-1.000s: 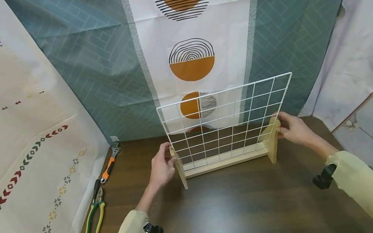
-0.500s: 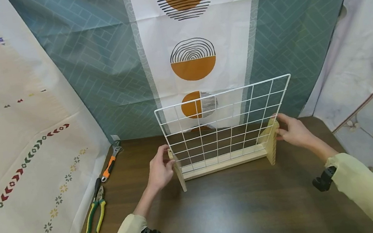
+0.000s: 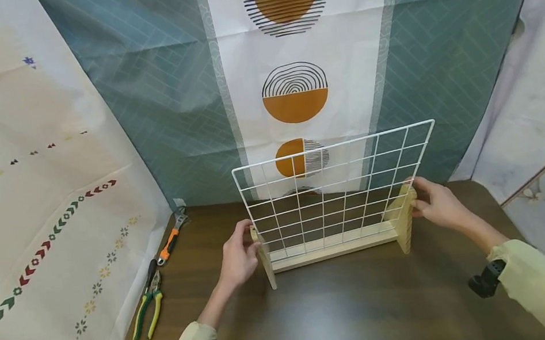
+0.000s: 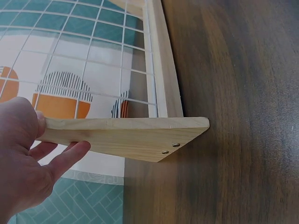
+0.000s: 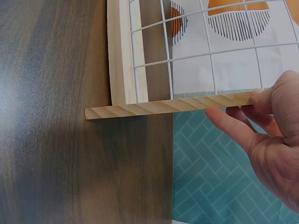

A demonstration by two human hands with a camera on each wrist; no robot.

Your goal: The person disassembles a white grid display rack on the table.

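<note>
A rack with a white wire grid (image 3: pixel 337 201) stands on the dark wooden table, its pale wooden side panels joined by a wooden crossbar (image 3: pixel 333 251). My left hand (image 3: pixel 236 256) grips the upper edge of the left side panel (image 4: pixel 135 133), thumb inside and fingers along the outer face. Two screw heads show low on that panel in the left wrist view. At the other end, my right hand (image 3: pixel 439 203) pinches the top of the right side panel (image 5: pixel 173 105) between thumb and fingers. The grid leans back between the panels.
Along the table's left side lie an orange-handled adjustable wrench (image 3: pixel 172 239), green-and-yellow pliers (image 3: pixel 151 309) and a dark-handled tool (image 3: pixel 151 271). Patterned cloths hang at the back (image 3: pixel 159 110), left (image 3: pixel 44 184) and right (image 3: pixel 544 97). Bare tabletop (image 3: pixel 335 318) shows in front of the rack.
The rack has shifted slightly toward me and to the left against the table, with both hands still holding its side panels. The head view has also swung a little.
</note>
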